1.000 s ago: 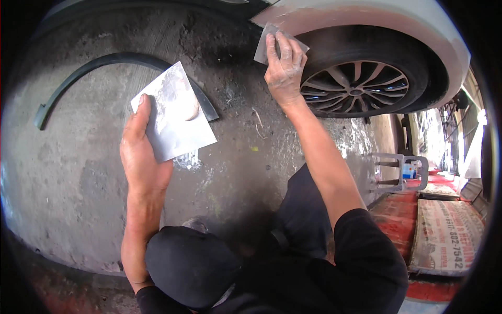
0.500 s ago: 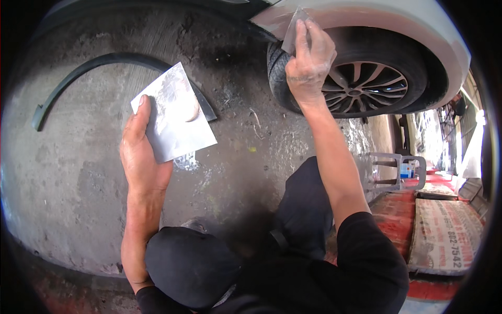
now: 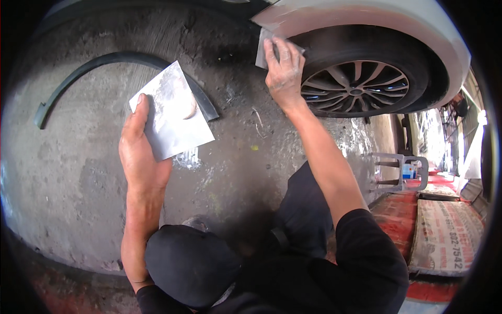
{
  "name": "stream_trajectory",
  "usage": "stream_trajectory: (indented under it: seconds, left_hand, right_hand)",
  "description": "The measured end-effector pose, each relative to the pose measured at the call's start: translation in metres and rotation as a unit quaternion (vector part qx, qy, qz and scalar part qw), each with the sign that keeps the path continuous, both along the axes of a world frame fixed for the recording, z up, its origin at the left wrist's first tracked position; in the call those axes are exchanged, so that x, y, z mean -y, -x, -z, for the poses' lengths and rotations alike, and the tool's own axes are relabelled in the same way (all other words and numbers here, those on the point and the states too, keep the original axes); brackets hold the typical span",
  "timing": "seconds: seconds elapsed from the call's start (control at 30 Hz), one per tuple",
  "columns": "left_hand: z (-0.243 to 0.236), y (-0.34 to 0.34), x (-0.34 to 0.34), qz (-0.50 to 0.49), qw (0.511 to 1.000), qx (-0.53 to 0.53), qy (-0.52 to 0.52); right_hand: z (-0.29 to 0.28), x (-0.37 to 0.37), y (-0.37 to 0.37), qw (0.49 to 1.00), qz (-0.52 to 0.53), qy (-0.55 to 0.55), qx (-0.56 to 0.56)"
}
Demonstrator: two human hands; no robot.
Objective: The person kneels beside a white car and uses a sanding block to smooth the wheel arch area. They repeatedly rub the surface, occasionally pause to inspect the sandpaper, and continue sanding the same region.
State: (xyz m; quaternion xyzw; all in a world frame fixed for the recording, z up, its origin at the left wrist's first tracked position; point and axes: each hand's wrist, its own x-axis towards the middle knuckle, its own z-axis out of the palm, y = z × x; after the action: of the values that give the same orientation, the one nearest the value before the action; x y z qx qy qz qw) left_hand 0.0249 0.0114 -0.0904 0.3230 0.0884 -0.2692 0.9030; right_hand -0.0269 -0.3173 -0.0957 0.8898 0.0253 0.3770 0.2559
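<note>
- Right hand (image 3: 285, 70), just left of the wheel (image 3: 355, 91), is pinched closed on a thin grey spreader (image 3: 262, 51).
- That spreader sits left of the wheel's top, near the pale body panel (image 3: 334, 13) arching over it; whether they touch is hard to judge.
- Left hand (image 3: 145, 157), farther left of the wheel, is half curled, thumb gripping a white plate (image 3: 180, 135) with a beige lump (image 3: 189, 108) on it.
- Curved dark strip (image 3: 104, 59) lies on the floor (image 3: 78, 172), well left of the wheel.

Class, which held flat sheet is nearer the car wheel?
The smaller, greyish sheet in the right hand; the larger, silvery sheet in the left hand is farther away.
</note>
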Motion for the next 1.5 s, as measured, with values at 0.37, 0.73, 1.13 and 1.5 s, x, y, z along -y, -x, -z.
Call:
stream_trajectory:
  seconds: [0.37, 0.73, 1.13, 1.5]
  left_hand:
    - [0.002, -0.001, 0.000, 0.009, 1.000, 0.007, 0.009]
    - [-0.004, 0.000, -0.002, 0.002, 1.000, 0.002, 0.004]
    - [0.014, -0.003, 0.004, 0.003, 1.000, -0.016, -0.014]
    - [0.006, -0.016, 0.021, 0.061, 0.991, 0.070, -0.101]
  right_hand:
    - [-0.059, -0.014, -0.009, 0.996, -0.015, 0.036, 0.080]
    - [0.000, 0.000, -0.002, 0.999, -0.006, -0.008, -0.037]
    - [-0.089, 0.019, 0.029, 0.996, 0.021, 0.023, 0.089]
    - [-0.088, -0.005, 0.073, 0.927, -0.118, -0.357, 0.014]
